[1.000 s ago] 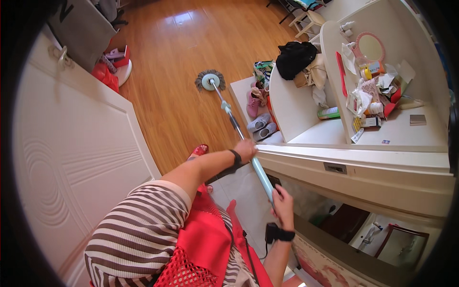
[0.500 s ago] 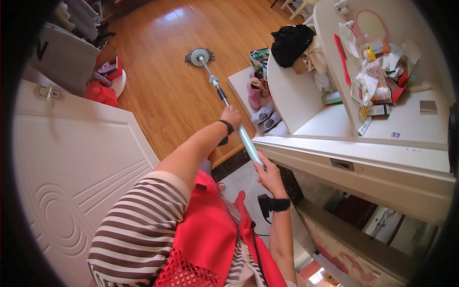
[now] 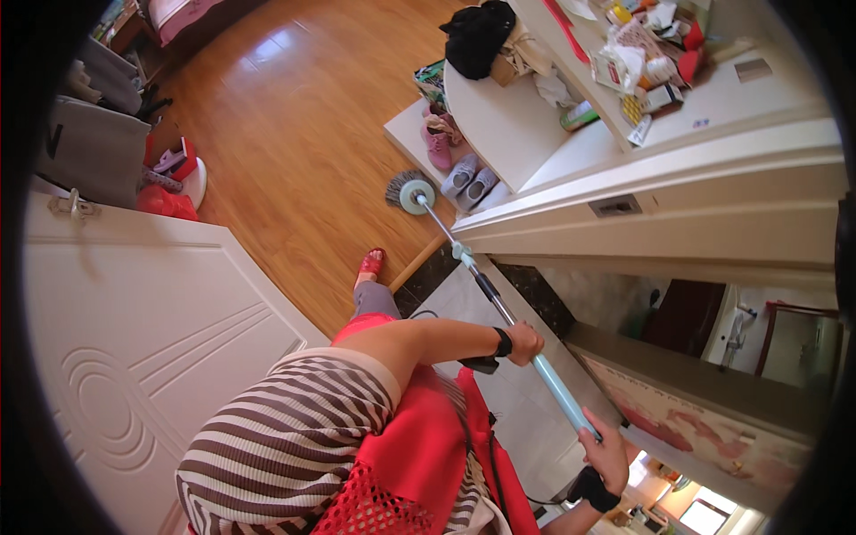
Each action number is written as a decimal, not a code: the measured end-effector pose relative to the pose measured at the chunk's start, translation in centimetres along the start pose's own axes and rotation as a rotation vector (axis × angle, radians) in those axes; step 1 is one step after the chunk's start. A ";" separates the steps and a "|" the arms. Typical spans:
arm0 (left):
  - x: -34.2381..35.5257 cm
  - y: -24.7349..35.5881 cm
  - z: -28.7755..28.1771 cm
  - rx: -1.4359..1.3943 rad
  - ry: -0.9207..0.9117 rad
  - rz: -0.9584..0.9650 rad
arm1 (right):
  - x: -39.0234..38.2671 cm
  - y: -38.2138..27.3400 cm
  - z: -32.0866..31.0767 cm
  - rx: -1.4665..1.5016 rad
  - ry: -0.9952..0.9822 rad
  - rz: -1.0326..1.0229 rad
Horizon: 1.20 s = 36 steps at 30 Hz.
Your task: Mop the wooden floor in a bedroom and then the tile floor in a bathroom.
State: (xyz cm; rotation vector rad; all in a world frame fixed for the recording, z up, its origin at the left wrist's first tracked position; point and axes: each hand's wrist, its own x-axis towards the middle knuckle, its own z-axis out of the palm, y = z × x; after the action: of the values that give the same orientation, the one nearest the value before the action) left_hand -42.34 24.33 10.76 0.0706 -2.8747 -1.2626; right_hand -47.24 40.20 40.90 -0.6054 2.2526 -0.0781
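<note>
My left hand (image 3: 526,343) is closed round the pole of a pale blue mop (image 3: 559,392), just below its metal upper section. My right hand (image 3: 604,453) grips the lower end of the pole nearest me. The round grey mop head (image 3: 410,191) rests on the wooden floor (image 3: 294,116) beside grey shoes (image 3: 460,176) and pink shoes (image 3: 437,147) on a low white ledge. My foot in a red sandal (image 3: 372,266) stands on the wood near the threshold.
A white door (image 3: 134,321) stands open on my left. A white shelf unit (image 3: 490,134) with clothes and clutter is at upper right, beside the doorframe (image 3: 713,205). Red bags (image 3: 165,201) and a grey chair (image 3: 89,152) are beyond the door. Grey tile (image 3: 481,312) lies on the near side.
The mop head has come down and toward me, near the shoes. Both my hands have moved right and downward with the pole, and my view has shifted.
</note>
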 end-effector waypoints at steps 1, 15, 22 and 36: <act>-0.1 1.9 0.2 -0.017 -0.034 0.031 | -1.3 1.6 0.0 -0.025 0.012 0.001; -1.0 1.9 0.7 -0.117 0.090 0.115 | -2.7 0.2 -2.0 0.039 -0.068 -0.084; -6.0 -10.4 -3.9 -0.004 0.231 -0.098 | 6.7 -7.3 1.4 0.027 -0.232 -0.270; -26.0 -31.6 -18.9 0.388 0.168 -0.957 | 23.2 -29.3 21.8 0.009 -0.333 -1.001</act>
State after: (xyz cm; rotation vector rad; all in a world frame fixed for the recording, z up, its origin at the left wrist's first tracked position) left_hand -14.69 -9.83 0.73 1.5946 -2.9075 -0.6004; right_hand -33.44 6.82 17.11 -1.5543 1.4487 -0.4421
